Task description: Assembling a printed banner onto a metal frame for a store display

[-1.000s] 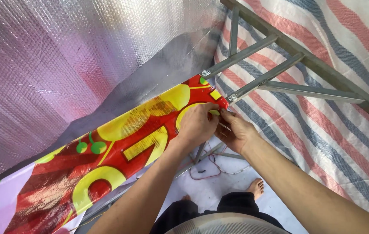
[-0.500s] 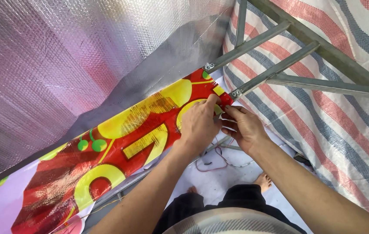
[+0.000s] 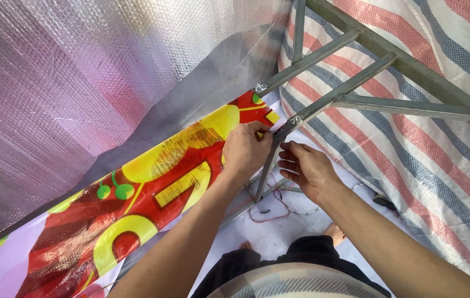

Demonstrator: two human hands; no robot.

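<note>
My left hand (image 3: 246, 150) presses on the red and yellow printed banner (image 3: 152, 187), its fingers pinching the banner's edge where that edge meets a grey metal frame bar (image 3: 329, 99). My right hand (image 3: 305, 166) is just to the right, fingers curled beside the upright metal post (image 3: 267, 168) below the bolted joint (image 3: 296, 119). Whether the right hand holds something small I cannot tell. Both forearms reach up from the bottom of the view.
Silver bubble-foil sheeting (image 3: 91, 77) covers the left and top. A red, white and blue striped tarpaulin (image 3: 412, 138) hangs behind the frame on the right. Thin red wires (image 3: 271, 212) lie on the white floor below, near my bare feet (image 3: 334, 232).
The view has shifted so the joint and hands sit higher and further right. The red end of the banner at the joint is now covered by my left hand's fingers.
</note>
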